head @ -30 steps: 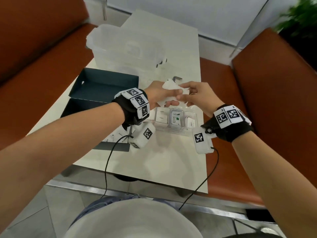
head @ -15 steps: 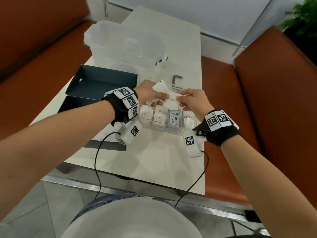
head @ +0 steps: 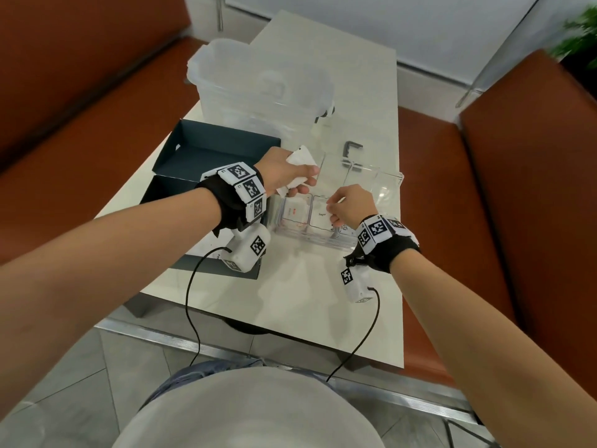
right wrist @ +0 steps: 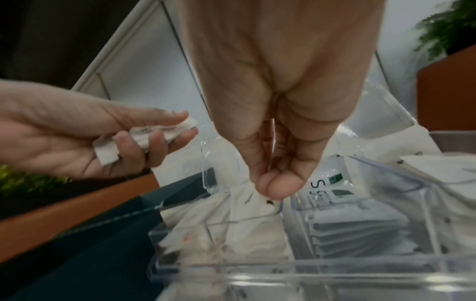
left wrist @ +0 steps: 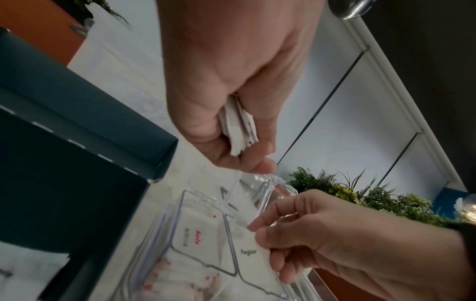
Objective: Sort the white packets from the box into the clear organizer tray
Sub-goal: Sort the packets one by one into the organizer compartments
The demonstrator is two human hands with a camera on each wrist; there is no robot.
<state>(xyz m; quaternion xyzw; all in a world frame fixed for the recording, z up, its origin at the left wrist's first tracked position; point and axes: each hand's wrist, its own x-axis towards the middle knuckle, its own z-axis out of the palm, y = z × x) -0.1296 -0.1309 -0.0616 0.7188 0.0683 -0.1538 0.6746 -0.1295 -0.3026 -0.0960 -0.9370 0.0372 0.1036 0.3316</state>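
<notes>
My left hand [head: 290, 176] grips a small stack of white packets [head: 302, 163], also seen from the left wrist as white packets [left wrist: 238, 130] and from the right wrist as white packets [right wrist: 144, 138]. It hovers above the left end of the clear organizer tray [head: 326, 244]. My right hand [head: 345, 205] pinches a white "Sugar" packet [left wrist: 253, 258] by its edge, low in the tray's second compartment from the left. The leftmost compartment holds a packet with red print [head: 292, 213]. The dark box [head: 206, 150] lies open to the left.
A large translucent lidded bin [head: 261, 88] stands at the back of the white table [head: 307, 295]. The tray's clear hinged lid [head: 371, 182] lies open behind it. Orange benches [head: 484, 221] flank the table. Wrist camera cables [head: 193, 286] trail off the front edge.
My hands have separated. The right hand took one packet from the stack and lowered it into the tray, while the left hand kept the rest and drew back left.
</notes>
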